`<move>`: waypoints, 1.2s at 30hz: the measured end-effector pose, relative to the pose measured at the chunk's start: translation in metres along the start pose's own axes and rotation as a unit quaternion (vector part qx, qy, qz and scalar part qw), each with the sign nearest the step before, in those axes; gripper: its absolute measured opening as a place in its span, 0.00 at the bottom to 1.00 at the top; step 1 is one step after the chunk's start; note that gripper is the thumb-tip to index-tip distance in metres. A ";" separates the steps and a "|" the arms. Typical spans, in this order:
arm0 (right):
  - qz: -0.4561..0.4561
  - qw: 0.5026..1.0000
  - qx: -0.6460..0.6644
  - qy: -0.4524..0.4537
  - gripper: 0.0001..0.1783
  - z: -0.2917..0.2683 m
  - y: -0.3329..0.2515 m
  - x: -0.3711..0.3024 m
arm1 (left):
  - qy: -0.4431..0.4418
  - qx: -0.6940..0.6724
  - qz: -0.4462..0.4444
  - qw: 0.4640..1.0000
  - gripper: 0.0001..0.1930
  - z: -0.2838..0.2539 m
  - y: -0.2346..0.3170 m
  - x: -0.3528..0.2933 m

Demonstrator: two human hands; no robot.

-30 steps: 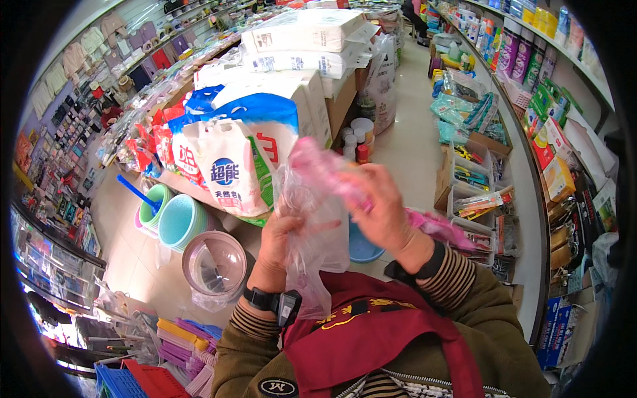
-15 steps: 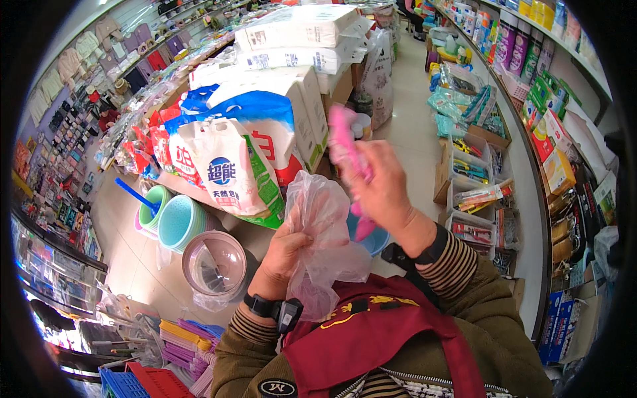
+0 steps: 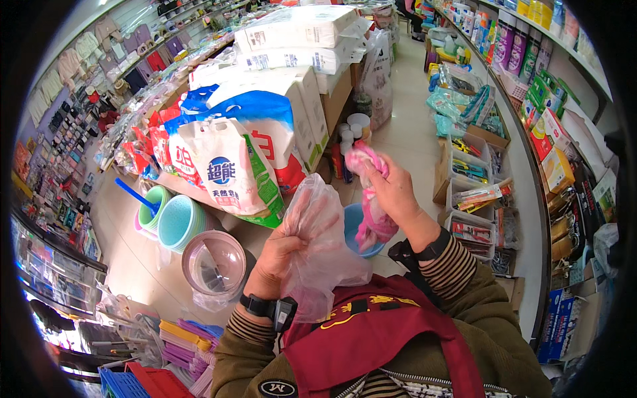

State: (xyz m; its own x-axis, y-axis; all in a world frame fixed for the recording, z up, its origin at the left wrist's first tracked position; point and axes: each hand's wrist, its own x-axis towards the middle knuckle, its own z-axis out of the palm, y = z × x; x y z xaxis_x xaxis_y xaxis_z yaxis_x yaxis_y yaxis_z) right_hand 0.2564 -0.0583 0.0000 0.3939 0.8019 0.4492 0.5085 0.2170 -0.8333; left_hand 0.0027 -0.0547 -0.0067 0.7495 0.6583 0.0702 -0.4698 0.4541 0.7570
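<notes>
A clear, crumpled plastic bag hangs from my left hand, whose fingers are closed on it at its left side. In my right hand is a pink and white cloth, bunched at the top and dangling below the fist. The cloth is to the right of the bag and apart from it. Behind the cloth, a blue basin shows in part, low down in front of me. Both wrists wear black bands, and a dark red apron covers my front.
Large detergent bags and white paper packs are stacked ahead. Stacked turquoise buckets and a brownish clear-lidded bin stand on the left floor. Along the right, boxes of small goods line the shelf. Plastic baskets lie lower left.
The pink cloth has swung down and lost its blur, and my right hand has lowered slightly. The plastic bag has spread a little to the right in my left hand.
</notes>
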 end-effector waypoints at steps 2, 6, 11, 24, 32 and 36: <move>-0.152 0.988 0.027 0.009 0.21 0.006 -0.023 -0.011 | 0.012 -0.031 -0.005 0.999 0.54 0.001 -0.003 0.002; -0.355 0.926 -0.048 -0.116 0.31 0.031 -0.046 -0.040 | 0.044 0.086 -0.018 0.995 0.51 0.006 -0.011 0.004; -0.049 0.990 -0.018 -0.131 0.23 0.023 0.008 -0.035 | 0.021 -0.037 0.046 0.998 0.49 0.012 -0.002 -0.010; 0.171 0.942 0.255 -0.135 0.25 0.023 0.051 -0.028 | 0.231 0.079 0.031 0.969 0.27 -0.032 -0.010 -0.007; -0.079 0.986 0.124 -0.082 0.24 0.018 -0.020 -0.032 | 0.239 -0.081 0.010 0.968 0.21 -0.045 -0.008 -0.003; -0.325 0.941 -0.002 -0.099 0.25 0.038 -0.055 -0.044 | 0.170 -0.135 0.038 0.975 0.23 -0.037 -0.013 -0.004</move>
State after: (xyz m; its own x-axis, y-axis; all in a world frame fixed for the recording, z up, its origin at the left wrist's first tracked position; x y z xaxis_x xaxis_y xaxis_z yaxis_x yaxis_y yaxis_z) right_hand 0.1818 -0.0846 0.0141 -0.1515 0.5893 0.7936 0.5959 0.6950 -0.4023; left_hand -0.0117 -0.0408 -0.0412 0.5313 0.8364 -0.1345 -0.6581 0.5075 0.5562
